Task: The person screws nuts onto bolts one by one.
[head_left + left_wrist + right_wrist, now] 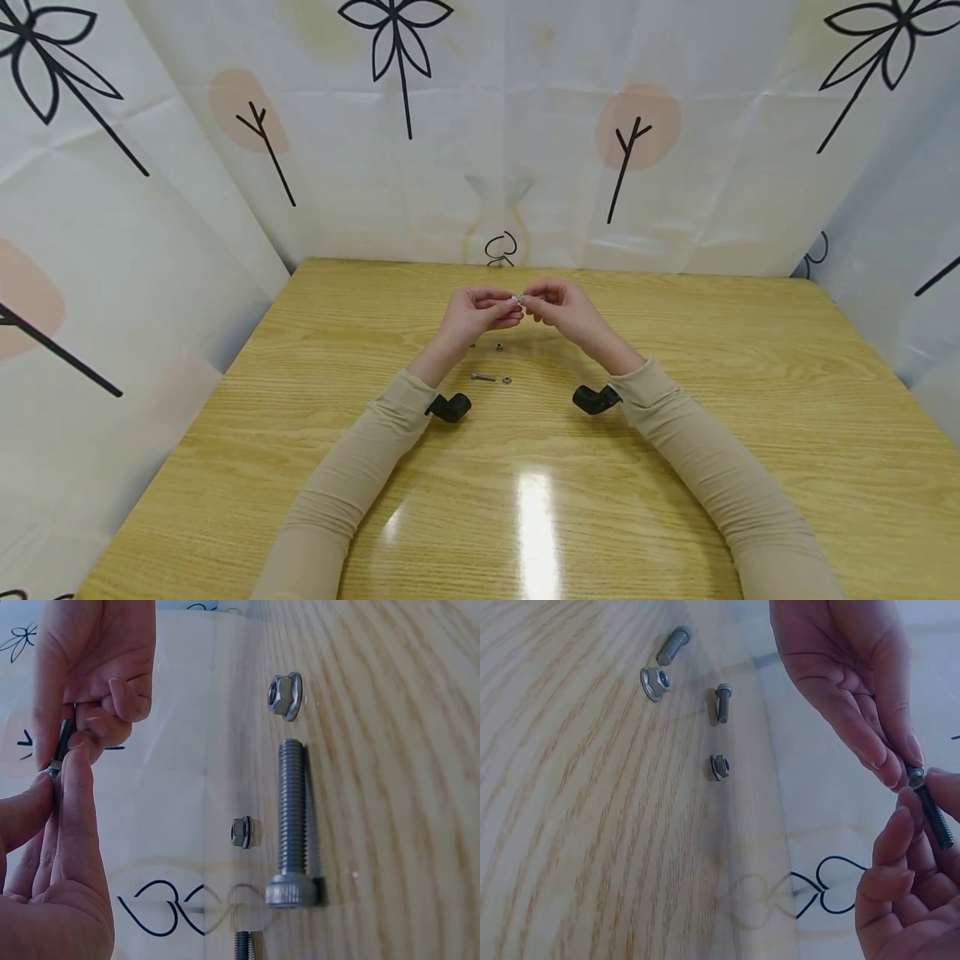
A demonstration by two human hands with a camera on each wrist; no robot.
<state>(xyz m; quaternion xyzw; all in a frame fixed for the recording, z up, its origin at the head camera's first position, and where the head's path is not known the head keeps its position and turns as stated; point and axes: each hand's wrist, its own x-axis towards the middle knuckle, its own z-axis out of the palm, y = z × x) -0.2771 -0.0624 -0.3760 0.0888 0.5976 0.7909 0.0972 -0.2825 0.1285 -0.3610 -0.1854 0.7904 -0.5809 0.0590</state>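
Observation:
Above the far part of the table, my left hand [474,315] and right hand [566,312] meet at the fingertips around a bolt [934,817] with a small metal nut [916,777] on it. The left thumb and fingers pinch the end by the nut. My right thumb and fingers pinch the bolt from the other side, its threaded shank running toward the right palm. Fingers partly cover the bolt; its head cannot be made out. On the table below lie a socket-head bolt [292,817] with a flange nut [286,696], and farther back another bolt [724,703] with another nut [720,767].
The wood-grain table [675,467] reaches a patterned white curtain [555,183] at the back, with more curtain at both sides. Black curved mounts [448,407] stick out from both wrists, low over the tabletop.

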